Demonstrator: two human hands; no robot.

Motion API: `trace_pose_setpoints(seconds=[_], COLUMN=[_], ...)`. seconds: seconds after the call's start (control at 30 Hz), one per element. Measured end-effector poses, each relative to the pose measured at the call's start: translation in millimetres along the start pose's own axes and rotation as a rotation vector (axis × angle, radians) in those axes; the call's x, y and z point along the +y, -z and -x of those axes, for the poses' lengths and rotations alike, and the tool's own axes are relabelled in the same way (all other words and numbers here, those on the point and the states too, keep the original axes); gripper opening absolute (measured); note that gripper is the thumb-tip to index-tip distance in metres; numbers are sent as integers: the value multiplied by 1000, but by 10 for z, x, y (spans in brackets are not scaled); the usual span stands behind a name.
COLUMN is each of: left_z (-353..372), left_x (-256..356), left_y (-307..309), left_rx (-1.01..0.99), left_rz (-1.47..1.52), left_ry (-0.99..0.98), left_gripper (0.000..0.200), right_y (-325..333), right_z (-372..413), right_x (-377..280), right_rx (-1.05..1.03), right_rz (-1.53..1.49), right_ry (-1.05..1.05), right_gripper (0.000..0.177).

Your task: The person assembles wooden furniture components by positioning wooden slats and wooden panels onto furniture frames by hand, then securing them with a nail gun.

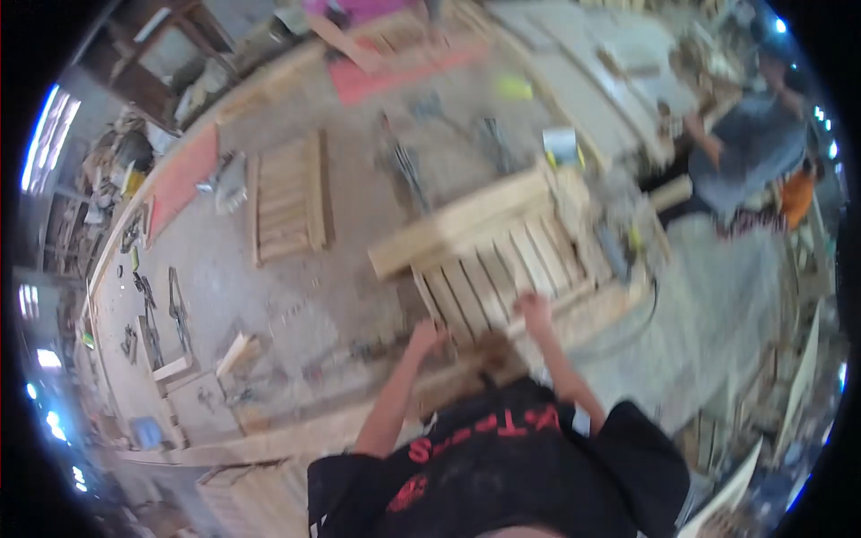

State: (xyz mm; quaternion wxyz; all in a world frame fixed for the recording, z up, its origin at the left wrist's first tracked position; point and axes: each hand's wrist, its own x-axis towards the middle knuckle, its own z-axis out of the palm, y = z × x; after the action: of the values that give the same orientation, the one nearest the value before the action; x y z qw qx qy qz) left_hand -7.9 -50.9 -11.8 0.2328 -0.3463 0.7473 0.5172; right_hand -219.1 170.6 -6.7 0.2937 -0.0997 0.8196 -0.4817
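Observation:
A slatted wooden panel (491,280) lies on the workbench in front of me, its pale slats set side by side between rails. My left hand (430,336) is closed at the panel's near left corner, its fingers curled against the edge. Over the near rail, at the ends of the slats, is my right hand (533,308). Its fingers are bunched together, and blur hides whatever may be between them. Along the panel's far side rests a thick wooden beam (466,224).
Another slatted panel (285,202) lies on the workbench (345,269), left of a long clamp (408,166). More clamps (177,305) are at far left. Across the bench, a person's arm (345,40) reaches over a red board (404,72). Another person (752,148) is at right.

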Motion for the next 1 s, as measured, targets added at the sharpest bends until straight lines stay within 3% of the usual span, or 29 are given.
trace_pose_setpoints(seconds=[0.03, 0.1, 0.37, 0.47, 0.6, 0.7, 1.0], left_z=[-124, 66, 51, 94, 49, 22, -53], left_x=[-95, 178, 144, 222, 127, 92, -82], left_y=[-77, -72, -149, -144, -161, -166, -187], left_rx=[19, 122, 137, 139, 135, 124, 112], left_rz=[-6, 107, 166, 140, 110, 107, 106], left_ry=[59, 107, 134, 144, 134, 125, 99], left_gripper=[44, 40, 36, 37, 39, 41, 45], right_y=[-25, -45, -302, -397, -514, -673, -855], right_z=[-130, -240, -960, -1189, -1256, -1299, -1376], right_x=[-6, -189, -233, -335, -544, -491, -346], right_rx=[16, 113, 299, 442, 536, 631, 571], right_rz=[31, -181, -125, 108, 175, 248, 397], right_ry=[-26, -99, -81, -51, -138, -28, 117], right_gripper=[16, 12, 12, 20, 17, 17, 16])
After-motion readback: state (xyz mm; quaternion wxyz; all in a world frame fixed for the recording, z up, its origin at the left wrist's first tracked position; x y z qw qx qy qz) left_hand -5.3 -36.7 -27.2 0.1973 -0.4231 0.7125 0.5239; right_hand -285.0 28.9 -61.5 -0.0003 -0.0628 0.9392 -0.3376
